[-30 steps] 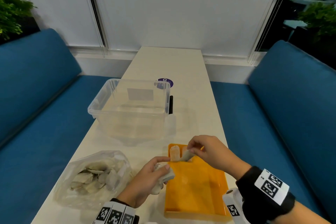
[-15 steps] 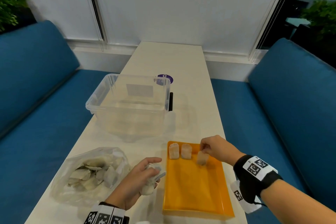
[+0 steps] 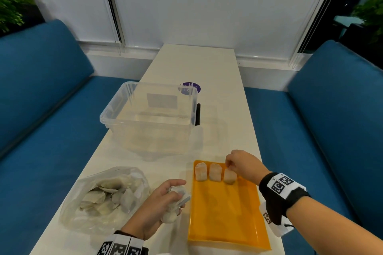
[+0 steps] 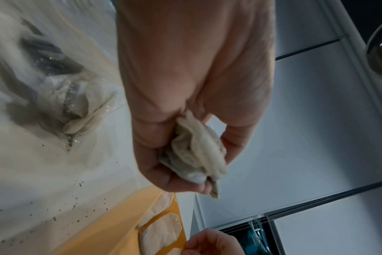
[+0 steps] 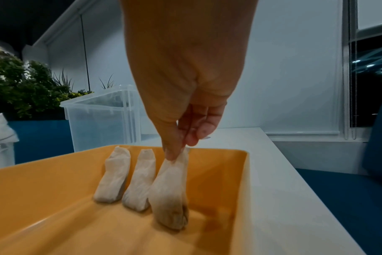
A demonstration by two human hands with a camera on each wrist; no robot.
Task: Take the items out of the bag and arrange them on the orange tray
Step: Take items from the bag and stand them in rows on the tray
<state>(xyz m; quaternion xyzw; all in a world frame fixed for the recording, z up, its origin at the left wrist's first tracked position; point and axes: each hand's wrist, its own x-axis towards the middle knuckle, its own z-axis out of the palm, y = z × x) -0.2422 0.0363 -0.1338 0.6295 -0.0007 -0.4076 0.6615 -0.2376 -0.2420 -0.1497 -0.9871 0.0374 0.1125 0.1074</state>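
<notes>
Three tea bags lie in a row at the far end of the orange tray (image 3: pixel 226 217) (image 5: pixel 55 198). My right hand (image 3: pixel 238 163) (image 5: pixel 181 151) pinches the top of the rightmost tea bag (image 3: pixel 229 176) (image 5: pixel 170 193), whose bottom rests on the tray floor. The other two tea bags (image 3: pixel 201 171) (image 5: pixel 113 177) lean against the tray's far wall. To the tray's left, my left hand (image 3: pixel 163 201) (image 4: pixel 185 155) grips a bunch of tea bags (image 3: pixel 176 203) (image 4: pixel 199 151) above the table. The clear plastic bag (image 3: pixel 103 196) (image 4: pixel 55 96) with several more tea bags lies at the near left.
An empty clear plastic bin (image 3: pixel 151 116) (image 5: pixel 103 117) stands on the white table (image 3: pixel 196 64) behind the tray and bag. A purple round sticker (image 3: pixel 191 88) lies behind it. Blue sofas (image 3: pixel 41 109) flank the table. Dark crumbs dot the table near the bag.
My right hand set a second tea bag in the row, then brought a third to the right of it and lowered it onto the tray. The left hand stayed put with its bunch.
</notes>
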